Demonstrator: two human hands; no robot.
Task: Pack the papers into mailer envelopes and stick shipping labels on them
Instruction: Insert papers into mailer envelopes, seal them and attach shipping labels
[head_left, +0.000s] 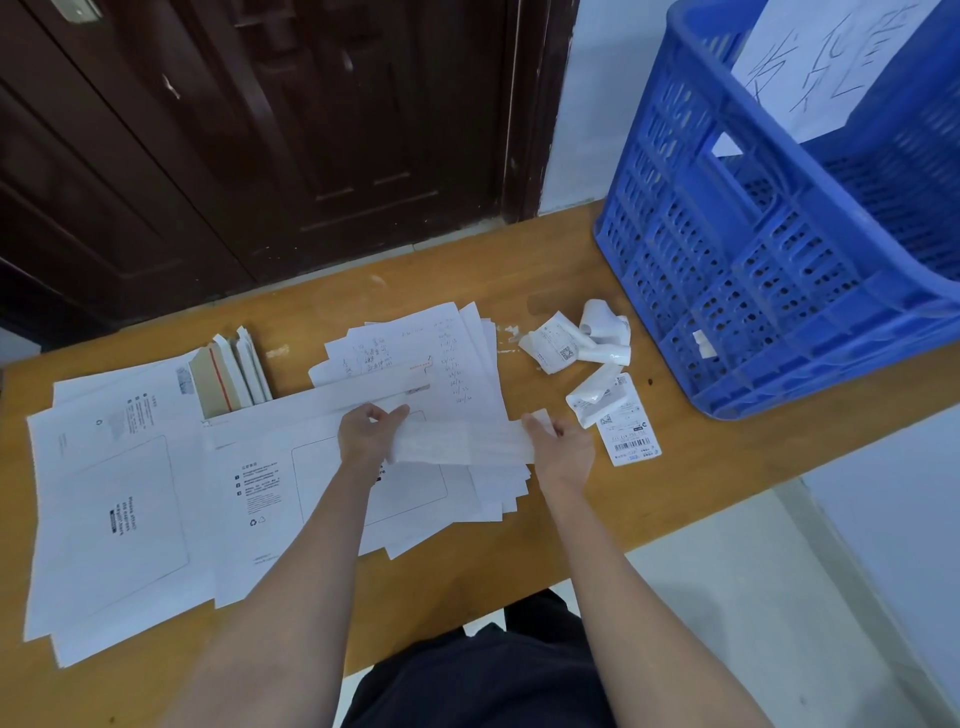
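Left hand (366, 431) and right hand (558, 441) pinch a white strip (457, 441) stretched between them.

We see a small office mailroom corner: a wooden counter (597, 260) strewn with papers (415, 353), mailer envelopes (119, 499), shipping labels (631, 436), and a blue plastic crate (753, 249) beside a dark wooden door (260, 130).

Both bare forearms reach forward over the table (613, 499). Left hand (366, 434) pinches one end of a white strip (460, 441), right hand (558, 441) pinches the other end, thumbs on top.
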